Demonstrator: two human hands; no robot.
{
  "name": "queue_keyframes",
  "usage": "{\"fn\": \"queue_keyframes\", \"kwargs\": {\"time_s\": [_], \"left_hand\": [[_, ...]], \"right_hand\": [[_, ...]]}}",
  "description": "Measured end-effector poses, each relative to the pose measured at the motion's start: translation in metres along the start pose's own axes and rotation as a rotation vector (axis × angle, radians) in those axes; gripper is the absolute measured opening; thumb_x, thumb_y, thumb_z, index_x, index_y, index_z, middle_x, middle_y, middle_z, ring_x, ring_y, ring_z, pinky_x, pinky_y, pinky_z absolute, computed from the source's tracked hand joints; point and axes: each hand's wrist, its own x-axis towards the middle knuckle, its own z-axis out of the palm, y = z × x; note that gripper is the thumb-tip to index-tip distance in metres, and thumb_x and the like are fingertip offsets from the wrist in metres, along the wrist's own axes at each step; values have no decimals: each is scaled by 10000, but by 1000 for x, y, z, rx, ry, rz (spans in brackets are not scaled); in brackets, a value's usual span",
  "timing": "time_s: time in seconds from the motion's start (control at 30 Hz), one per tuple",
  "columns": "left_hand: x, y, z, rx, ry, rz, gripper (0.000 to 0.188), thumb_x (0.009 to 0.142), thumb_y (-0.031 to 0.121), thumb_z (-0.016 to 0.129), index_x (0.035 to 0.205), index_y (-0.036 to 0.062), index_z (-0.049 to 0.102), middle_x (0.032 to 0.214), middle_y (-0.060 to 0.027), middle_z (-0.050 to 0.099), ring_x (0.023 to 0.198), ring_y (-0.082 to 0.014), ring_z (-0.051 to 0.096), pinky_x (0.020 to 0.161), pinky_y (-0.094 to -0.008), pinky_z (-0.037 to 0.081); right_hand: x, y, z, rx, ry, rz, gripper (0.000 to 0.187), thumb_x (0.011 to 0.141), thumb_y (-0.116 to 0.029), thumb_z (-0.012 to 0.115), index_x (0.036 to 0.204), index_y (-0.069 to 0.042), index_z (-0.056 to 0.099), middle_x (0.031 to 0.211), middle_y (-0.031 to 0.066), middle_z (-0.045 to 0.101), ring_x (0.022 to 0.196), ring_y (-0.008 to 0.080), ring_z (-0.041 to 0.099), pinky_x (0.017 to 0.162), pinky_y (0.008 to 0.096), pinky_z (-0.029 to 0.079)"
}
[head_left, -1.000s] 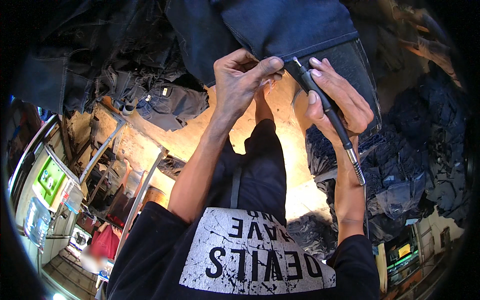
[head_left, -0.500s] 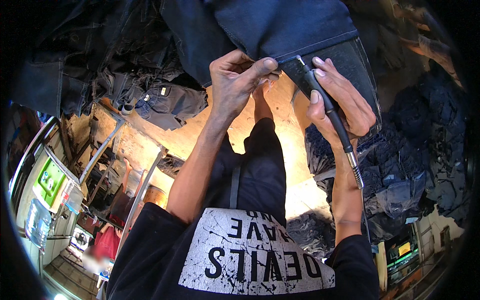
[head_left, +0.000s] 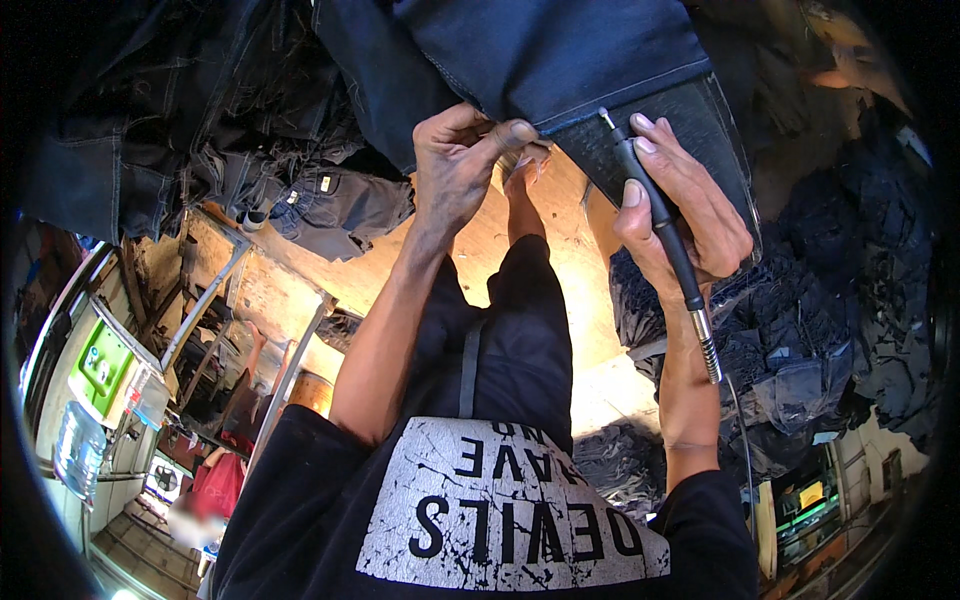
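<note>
Dark blue denim jeans [head_left: 570, 55] lie over a flat black board [head_left: 700, 125], with a stitched hem crossing the board. At the hem's left end my left hand [head_left: 452, 170] is closed, thumb and fingers pinching the cloth edge. My right hand [head_left: 695, 210] grips a black pen-shaped rotary tool [head_left: 655, 195] with a metal spring sleeve at its rear. Its small pale tip sits just below the hem, close to the cloth; whether it touches cannot be made out. My right fingers rest over the board.
Dark garments hang at the upper left, with folded jeans [head_left: 335, 210] below them. Heaped dark denim [head_left: 800, 310] fills the right side. At the left are a metal rail [head_left: 205, 300], a green tray [head_left: 100, 370] and a clear water jug [head_left: 78, 450]. Another person in red [head_left: 222, 485] is at lower left.
The rotary tool's tip has shifted slightly right and down along the hem. My left hand has moved a little to the left, still pinching the cloth.
</note>
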Motion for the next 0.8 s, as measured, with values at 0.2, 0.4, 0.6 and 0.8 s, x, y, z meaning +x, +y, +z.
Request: {"fn": "queue_keyframes", "kwargs": {"time_s": [0.2, 0.4, 0.6, 0.8], "left_hand": [[-1, -7, -4, -2, 19, -47, 73, 958, -18, 787, 921, -66, 747, 919, -148, 814, 815, -174, 797, 743, -256, 611], [2, -12, -3, -18, 2, 40, 67, 964, -17, 779, 943, -74, 749, 927, -151, 813, 853, -193, 806, 775, -275, 629], [4, -15, -3, -22, -11, 59, 108, 966, -18, 775, 1052, -83, 768, 971, -159, 814, 869, -200, 806, 817, -290, 635], [4, -21, -4, -42, -11, 42, 128, 970, -30, 766, 1087, -81, 771, 1016, -152, 813, 896, -176, 787, 844, -294, 631]], "right_hand": [[0, -1, -2, -10, 0, 22, 314, 873, -66, 739, 1161, 49, 788, 1154, 252, 792, 1155, 407, 763, 1059, 544, 585], [-1, 1, -3, -33, 4, 25, 325, 869, -75, 741, 1172, 31, 790, 1174, 242, 793, 1167, 405, 758, 1054, 539, 590], [-2, 4, -2, -28, 23, 13, 310, 873, -63, 735, 1164, 29, 790, 1181, 245, 790, 1168, 411, 756, 1054, 533, 593], [-3, 3, -4, -51, 24, 30, 313, 875, -55, 738, 1170, 42, 780, 1177, 263, 786, 1171, 421, 753, 1058, 518, 590]]}}
